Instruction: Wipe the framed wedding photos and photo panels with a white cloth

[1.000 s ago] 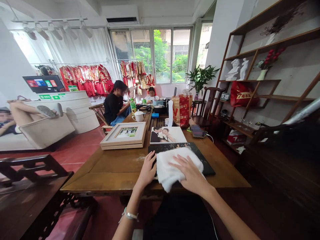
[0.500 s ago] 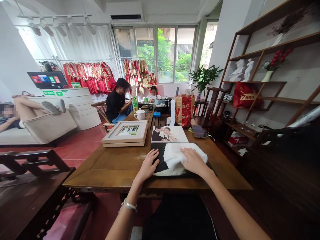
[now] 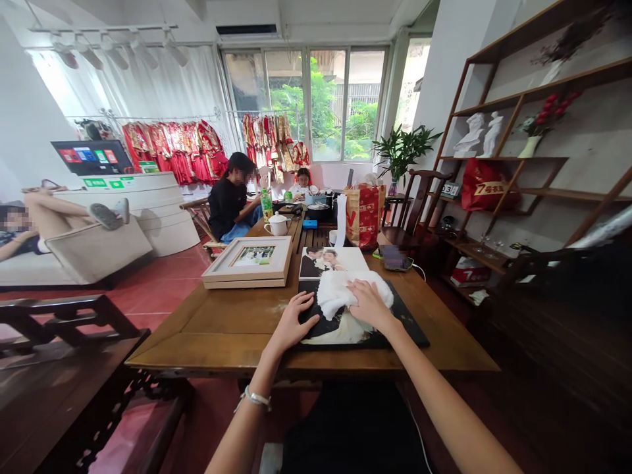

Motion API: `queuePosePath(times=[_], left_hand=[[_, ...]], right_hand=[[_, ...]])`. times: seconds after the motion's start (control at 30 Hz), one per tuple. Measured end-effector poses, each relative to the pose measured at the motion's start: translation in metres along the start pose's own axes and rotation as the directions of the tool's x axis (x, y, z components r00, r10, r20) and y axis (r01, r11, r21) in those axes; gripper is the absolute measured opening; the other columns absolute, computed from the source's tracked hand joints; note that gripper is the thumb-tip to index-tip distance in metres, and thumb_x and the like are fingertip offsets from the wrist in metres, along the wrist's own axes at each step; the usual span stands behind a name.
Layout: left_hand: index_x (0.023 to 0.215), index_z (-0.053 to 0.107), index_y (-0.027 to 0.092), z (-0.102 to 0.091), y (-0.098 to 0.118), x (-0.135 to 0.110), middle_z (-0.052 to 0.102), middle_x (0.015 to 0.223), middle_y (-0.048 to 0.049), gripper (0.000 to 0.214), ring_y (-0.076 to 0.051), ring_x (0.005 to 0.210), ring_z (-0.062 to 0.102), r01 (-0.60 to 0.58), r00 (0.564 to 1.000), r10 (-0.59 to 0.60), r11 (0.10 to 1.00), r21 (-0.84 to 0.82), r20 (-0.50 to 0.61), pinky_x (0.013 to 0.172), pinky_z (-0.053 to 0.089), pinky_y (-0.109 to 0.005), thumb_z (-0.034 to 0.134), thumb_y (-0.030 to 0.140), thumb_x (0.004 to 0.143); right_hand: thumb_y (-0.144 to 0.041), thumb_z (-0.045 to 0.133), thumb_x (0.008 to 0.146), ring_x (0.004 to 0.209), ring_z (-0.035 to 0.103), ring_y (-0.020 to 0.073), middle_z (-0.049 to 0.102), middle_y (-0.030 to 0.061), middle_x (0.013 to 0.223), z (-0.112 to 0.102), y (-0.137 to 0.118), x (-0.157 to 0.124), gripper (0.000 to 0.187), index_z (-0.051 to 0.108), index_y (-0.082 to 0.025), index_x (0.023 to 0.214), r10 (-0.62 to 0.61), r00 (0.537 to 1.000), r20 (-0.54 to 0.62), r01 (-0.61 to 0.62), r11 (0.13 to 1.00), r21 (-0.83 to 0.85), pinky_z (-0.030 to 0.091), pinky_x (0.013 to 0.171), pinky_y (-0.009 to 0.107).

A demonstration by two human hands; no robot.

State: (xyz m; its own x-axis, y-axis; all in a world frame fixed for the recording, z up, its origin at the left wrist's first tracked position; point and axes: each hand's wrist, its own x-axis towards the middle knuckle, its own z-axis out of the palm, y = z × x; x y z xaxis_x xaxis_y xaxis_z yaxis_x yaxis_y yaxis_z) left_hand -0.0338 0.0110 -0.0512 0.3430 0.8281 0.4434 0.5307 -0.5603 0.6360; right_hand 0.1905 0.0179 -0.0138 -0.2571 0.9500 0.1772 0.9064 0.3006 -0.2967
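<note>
A dark photo panel (image 3: pixel 407 329) with a pale gown pictured on it lies flat on the wooden table in front of me. My left hand (image 3: pixel 295 318) rests on its left edge, fingers stretched out and holding nothing. On the panel's upper part, my right hand (image 3: pixel 366 303) presses and grips a crumpled white cloth (image 3: pixel 333 293). The cloth hides part of the picture, and its far edge overlaps the near edge of a second photo print (image 3: pixel 353 259) showing a couple, just behind the panel.
Stacked light picture frames (image 3: pixel 281 266) lie at the left on the table (image 3: pixel 197 339). Farther back are a white teapot (image 3: pixel 278 225), a red paper bag (image 3: pixel 365 214) and a phone (image 3: pixel 396 258) with a cable. Other people sit beyond the table and on the left sofa (image 3: pixel 99 247).
My right hand has slid the white cloth left and away from me, uncovering more of the pale gown and the panel's right side. My left hand stays nearly in place.
</note>
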Motion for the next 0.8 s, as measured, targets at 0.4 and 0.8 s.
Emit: queuePosePath(times=[0.4,0.8], left_hand=[[0.122,0.054,0.019,0.004,-0.005,-0.002,0.049,0.132,-0.0094,0.042,-0.024,0.129,0.035,-0.014,1.000,0.014,0.999,-0.030,-0.010,0.106,0.029,-0.048,0.055,0.021,0.080],[0.125,0.050,0.020,0.006,-0.014,-0.001,0.044,0.136,-0.0095,0.042,-0.023,0.130,0.033,-0.032,0.999,0.032,0.999,-0.042,-0.005,0.108,0.026,-0.046,0.053,0.026,0.083]], right_hand=[[-0.008,0.046,0.062,0.132,0.028,0.0242,0.044,0.0033,0.138,-0.001,-0.014,-0.067,0.070,0.047,-0.028,0.129,-0.161,0.987,0.016,0.160,0.986,0.051,0.009,0.108,0.052],[-0.009,0.044,0.066,0.133,0.023,0.0262,0.035,0.0049,0.144,-0.005,-0.014,0.003,0.065,0.044,-0.019,0.131,-0.043,0.998,0.044,0.042,0.999,0.025,0.010,0.105,0.060]])
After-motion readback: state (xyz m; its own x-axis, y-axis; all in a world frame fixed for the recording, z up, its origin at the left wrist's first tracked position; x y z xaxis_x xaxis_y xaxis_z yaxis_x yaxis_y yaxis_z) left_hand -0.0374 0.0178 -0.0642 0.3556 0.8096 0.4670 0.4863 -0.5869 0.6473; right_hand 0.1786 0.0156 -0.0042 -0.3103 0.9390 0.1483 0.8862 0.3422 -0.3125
